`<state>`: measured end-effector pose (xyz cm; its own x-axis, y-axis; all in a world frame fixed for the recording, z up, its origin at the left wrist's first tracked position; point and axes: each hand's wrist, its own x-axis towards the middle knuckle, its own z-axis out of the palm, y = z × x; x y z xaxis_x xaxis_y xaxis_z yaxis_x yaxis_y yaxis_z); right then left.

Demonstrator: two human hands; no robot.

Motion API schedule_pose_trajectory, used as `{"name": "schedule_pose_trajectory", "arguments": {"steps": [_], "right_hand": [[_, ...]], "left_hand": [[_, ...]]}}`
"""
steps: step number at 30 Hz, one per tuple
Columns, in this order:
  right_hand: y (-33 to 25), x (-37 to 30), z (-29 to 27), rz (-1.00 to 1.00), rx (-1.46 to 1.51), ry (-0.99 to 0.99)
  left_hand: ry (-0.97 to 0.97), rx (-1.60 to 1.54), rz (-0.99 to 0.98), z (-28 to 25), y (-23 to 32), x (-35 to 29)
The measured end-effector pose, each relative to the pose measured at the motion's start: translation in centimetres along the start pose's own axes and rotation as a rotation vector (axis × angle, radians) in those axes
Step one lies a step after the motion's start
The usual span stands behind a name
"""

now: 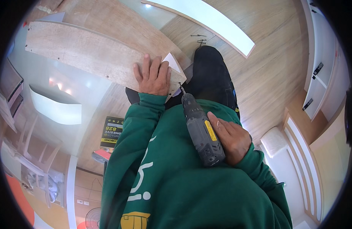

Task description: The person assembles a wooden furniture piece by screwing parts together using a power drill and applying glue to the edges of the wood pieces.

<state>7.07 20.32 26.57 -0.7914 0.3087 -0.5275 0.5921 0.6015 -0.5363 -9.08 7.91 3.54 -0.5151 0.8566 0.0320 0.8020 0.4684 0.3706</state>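
A long wooden board point(84, 51) with a pale, bare face lies across my lap, running off to the far left. My left hand point(152, 76) rests flat on it near its right end, fingers spread. In my right hand point(231, 141) is a dark grey power drill point(201, 131) with a yellow label, my fingers wrapped round its grip. The drill's bit point(181, 87) points away from me, its tip at the board's right end, beside a small dark hole or screw; which one I cannot tell. A white triangular surface point(171, 61) shows just beyond my left fingers.
Several dark screws point(201, 40) lie on the wood-look floor beyond my knee. A long white curved panel point(214, 21) is farther off. To the left are a white curved piece point(55, 105) and a black-and-yellow adhesive tin point(112, 131). White cabinet parts point(323, 72) stand at the right.
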Motion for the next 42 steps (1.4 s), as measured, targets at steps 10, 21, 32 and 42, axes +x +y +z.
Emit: {"name": "schedule_pose_trajectory", "arguments": {"steps": [10,21,32,42], "right_hand": [[-1.6,1.1,-0.8,0.017,-0.118,-0.094],[-1.9,1.9,-0.4,0.072,-0.103,-0.104],[-2.6,2.6,-0.8,0.113,-0.118,-0.179],[-2.1,3.4,-0.3,0.103,-0.103,-0.157]], "left_hand": [[0.043,0.015,0.01,0.3,-0.1,0.0],[0.033,0.013,0.005,0.1,-0.3,0.2],[0.043,0.019,0.007,0.3,-0.3,0.1],[0.014,0.019,0.003,0.1,-0.3,0.4]]}}
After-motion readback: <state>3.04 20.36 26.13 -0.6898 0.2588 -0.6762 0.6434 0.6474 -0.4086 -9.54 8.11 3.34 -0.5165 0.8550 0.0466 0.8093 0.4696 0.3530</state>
